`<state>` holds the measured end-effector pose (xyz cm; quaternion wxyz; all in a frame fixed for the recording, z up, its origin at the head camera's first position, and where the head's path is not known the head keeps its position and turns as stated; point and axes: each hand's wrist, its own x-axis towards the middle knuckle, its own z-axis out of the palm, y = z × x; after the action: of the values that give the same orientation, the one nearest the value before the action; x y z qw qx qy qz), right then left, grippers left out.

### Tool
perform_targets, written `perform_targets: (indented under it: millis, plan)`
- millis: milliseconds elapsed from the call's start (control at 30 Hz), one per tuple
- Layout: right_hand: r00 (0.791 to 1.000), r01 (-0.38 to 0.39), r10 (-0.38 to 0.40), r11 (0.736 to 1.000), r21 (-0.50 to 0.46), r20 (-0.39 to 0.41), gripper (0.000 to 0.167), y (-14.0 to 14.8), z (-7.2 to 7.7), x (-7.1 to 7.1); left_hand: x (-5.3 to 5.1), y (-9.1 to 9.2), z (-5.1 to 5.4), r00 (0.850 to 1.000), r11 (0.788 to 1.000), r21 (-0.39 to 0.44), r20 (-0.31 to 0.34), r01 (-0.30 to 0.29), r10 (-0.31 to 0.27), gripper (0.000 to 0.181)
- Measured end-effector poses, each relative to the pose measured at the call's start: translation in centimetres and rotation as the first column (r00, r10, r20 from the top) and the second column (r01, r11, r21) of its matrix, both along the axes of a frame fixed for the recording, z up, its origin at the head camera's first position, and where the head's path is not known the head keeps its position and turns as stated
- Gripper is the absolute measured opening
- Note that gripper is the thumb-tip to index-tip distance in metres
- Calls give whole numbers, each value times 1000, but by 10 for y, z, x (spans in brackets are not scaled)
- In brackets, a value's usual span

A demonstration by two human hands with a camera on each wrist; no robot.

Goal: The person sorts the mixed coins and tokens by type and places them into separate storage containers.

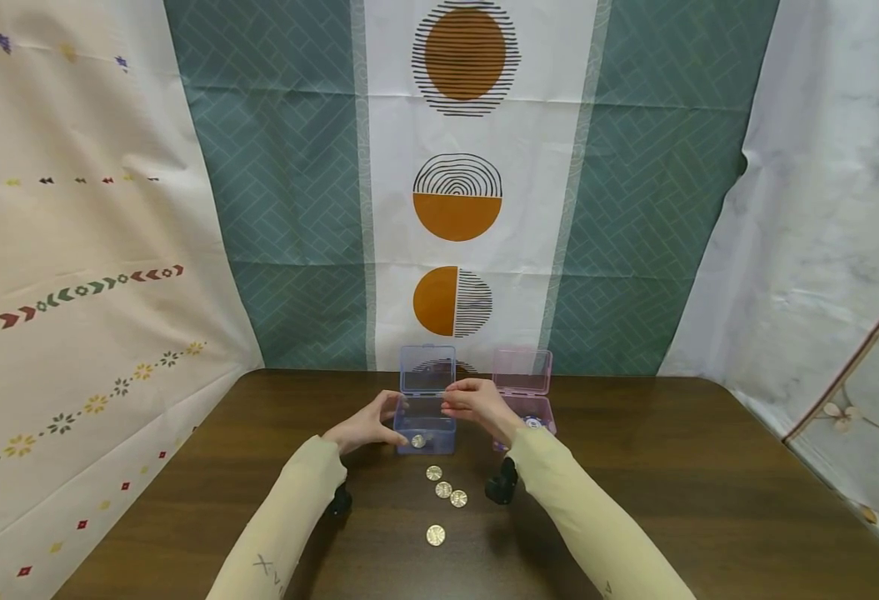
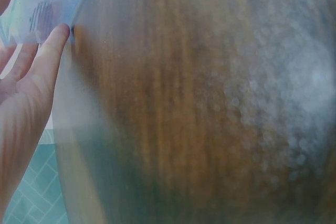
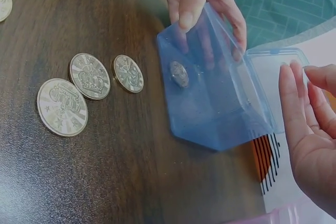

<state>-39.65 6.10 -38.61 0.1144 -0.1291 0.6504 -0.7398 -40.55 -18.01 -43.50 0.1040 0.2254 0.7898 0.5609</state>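
Note:
A clear blue plastic box (image 1: 446, 442) stands on the table with its hinged lid (image 1: 427, 369) raised. Its left side is held by my left hand (image 1: 367, 423), thumb at the front and fingers behind; the left wrist view catches only part of this hand (image 2: 34, 77). One gold coin (image 3: 179, 74) shows inside, by the front wall. My right hand (image 1: 484, 407) hovers at the box's right rear, near the lid. In the right wrist view its fingers (image 3: 294, 103) look fairly straight, thumb close to them, and no object shows between them.
Several gold coins (image 1: 435, 535) lie on the dark wooden table (image 1: 634, 483) in front of the box. An open pink box (image 1: 547, 412) stands right of the blue one, partly behind my right hand, with a round blue-and-white piece (image 1: 532, 422) inside. Patterned cloth (image 1: 289, 208) hangs behind.

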Motion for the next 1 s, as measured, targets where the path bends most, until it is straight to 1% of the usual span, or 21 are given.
perform_targets:
  millis: [100, 300, 467, 533, 767, 867, 1000]
  plan:
    - [1000, 0, 0, 1000, -7, 7, 26, 1, 2, 1, 0, 0, 0, 1000, 1000, 8, 7, 4, -4, 77]
    - [1000, -3, 4, 1000, -25, 4, 21, 3, 9, 1, -2, -1, -2, 1000, 1000, 12, 16, 9, -9, 78]
    - [1000, -22, 22, 1000, -7, 3, 19, 5, 12, 3, -4, -1, -3, 1000, 1000, 8, 7, 17, -18, 78]
    - [999, -35, 35, 999, 3, -9, 20, 7, 13, 4, -5, -1, -3, 1000, 1000, 6, 1, 20, -20, 78]
    - [993, -114, 114, 993, 13, -20, 20, 12, 15, 7, -2, 0, -1, 1000, 1000, 12, 6, 18, -18, 78]
    - [986, -163, 164, 986, 25, -31, 20, 15, 17, 10, 0, 1, 1, 1000, 1000, 12, 1, 29, -29, 79]
    - [971, -231, 232, 972, 30, -58, 27, 18, 20, 12, 1, 1, 3, 1000, 1000, 5, -7, 28, -28, 78]
